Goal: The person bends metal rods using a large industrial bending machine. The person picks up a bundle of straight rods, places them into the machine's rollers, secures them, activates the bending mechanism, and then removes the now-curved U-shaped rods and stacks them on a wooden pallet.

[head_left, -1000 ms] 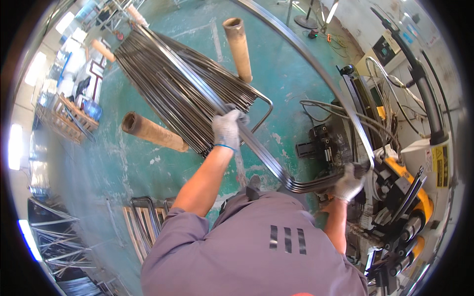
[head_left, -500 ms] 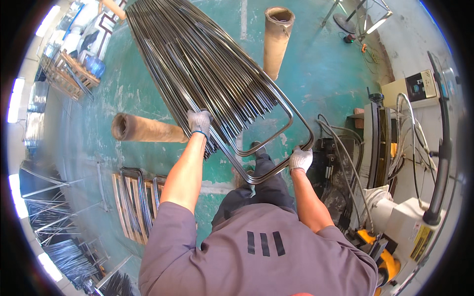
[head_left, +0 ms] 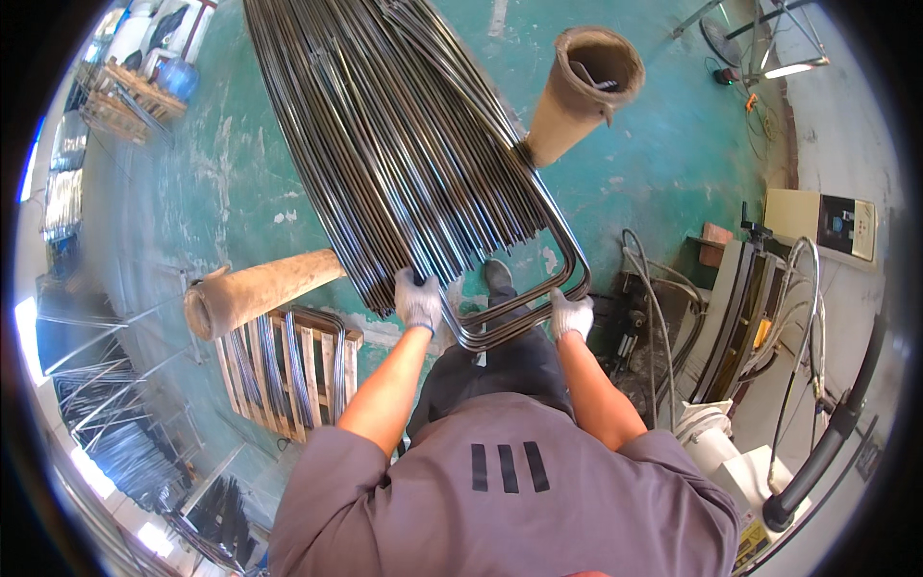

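Observation:
Several bent metal tubes (head_left: 495, 334) lie nested together, their rounded U-shaped ends toward me. On their left side my left hand (head_left: 417, 299), in a pale knitted glove, is closed around the tubes. At the near right corner my right hand (head_left: 571, 314), gloved alike, grips the bend, its fingers partly hidden. The tubes' long legs run away from me along a wide layer of dark, shiny metal tubes (head_left: 413, 163), whose near ends form an uneven row beyond my hands. My legs and one shoe show below the bent tubes.
Thick brown cardboard tubes stick out at the left (head_left: 269, 288) and right (head_left: 562, 120) of the layer. A wooden pallet (head_left: 351, 346) with more bent tubes is at left. A machine (head_left: 726, 317) with hoses and a control box (head_left: 822, 226) stand at right.
The bent tubes have come nearer to me, and the inner loop, apart before, now sits close against the outer ones. My left hand has moved nearer, and both hands are closer together.

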### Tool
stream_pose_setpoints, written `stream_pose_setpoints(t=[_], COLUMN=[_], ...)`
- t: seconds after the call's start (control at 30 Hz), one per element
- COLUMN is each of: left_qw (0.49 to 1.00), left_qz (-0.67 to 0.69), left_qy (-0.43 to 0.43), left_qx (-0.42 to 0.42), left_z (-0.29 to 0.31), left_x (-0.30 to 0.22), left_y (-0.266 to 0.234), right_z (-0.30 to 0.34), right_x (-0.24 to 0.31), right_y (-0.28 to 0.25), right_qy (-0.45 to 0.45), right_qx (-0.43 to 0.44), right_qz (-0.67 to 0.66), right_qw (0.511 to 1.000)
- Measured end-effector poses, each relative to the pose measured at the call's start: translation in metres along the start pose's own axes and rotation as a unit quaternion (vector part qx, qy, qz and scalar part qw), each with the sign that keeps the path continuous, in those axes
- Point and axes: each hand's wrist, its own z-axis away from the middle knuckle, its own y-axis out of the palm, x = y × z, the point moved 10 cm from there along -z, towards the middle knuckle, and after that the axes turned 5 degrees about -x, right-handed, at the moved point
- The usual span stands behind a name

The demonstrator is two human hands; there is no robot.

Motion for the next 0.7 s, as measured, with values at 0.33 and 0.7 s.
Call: stream_pose_setpoints(t=[0.33,0.7], left_qw=[0.915,0.521], left_qz=[0.296,0.738], left_qy=[-0.206,-0.32], left_qx=[0.178,0.287], left_z=[0.065,0.184], left_x=[0.056,0.057], left_y=[0.039,0.026], right_z=[-0.052,-0.01], right_x=[0.145,0.129], right_y=[0.027,0.03], right_qy=[-0.3,-0.264], right_qx=[0.165,0.299], right_qz=[0.164,0.051], right_qw=[0.925,0.916])
